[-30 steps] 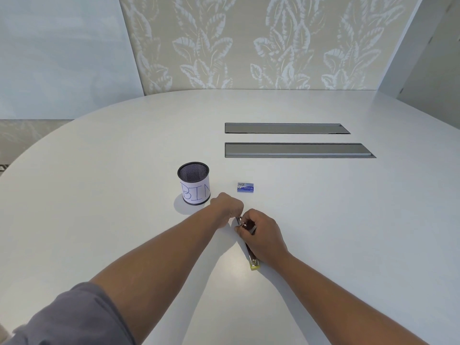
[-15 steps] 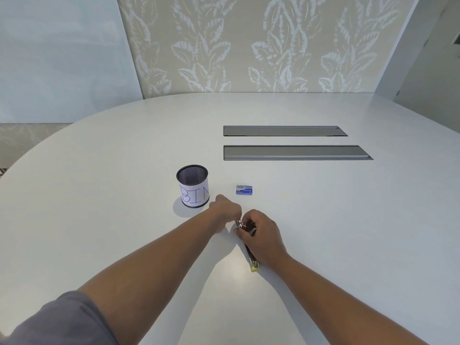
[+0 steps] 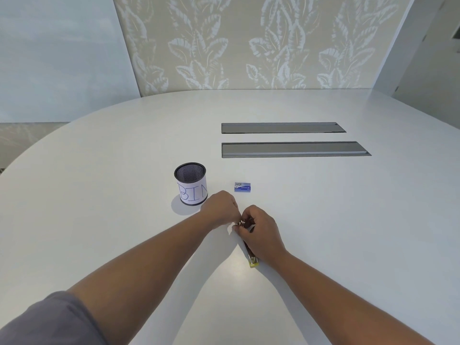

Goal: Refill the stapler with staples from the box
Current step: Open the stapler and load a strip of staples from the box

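The stapler [image 3: 251, 257] lies on the white table, its yellow-tipped end toward me, mostly covered by my right hand [image 3: 261, 232], which grips it. My left hand [image 3: 220, 209] is closed with its fingertips pinched at the stapler's far end, where small metal parts [image 3: 241, 222] show between the two hands. What exactly the left fingers pinch is too small to tell. The small blue staple box [image 3: 242, 187] sits on the table just beyond both hands, untouched.
A black mesh cup with a paper label reading BIN [image 3: 191, 184] stands left of the box, close to my left hand. Two long grey recessed hatches [image 3: 293, 149] lie farther back on the round table [image 3: 348, 220]. A leaf-patterned wall stands behind.
Both hands stay at the stapler's far end, with the fingertips drawn slightly closer together. The view has shifted a little; box and cup have not moved.
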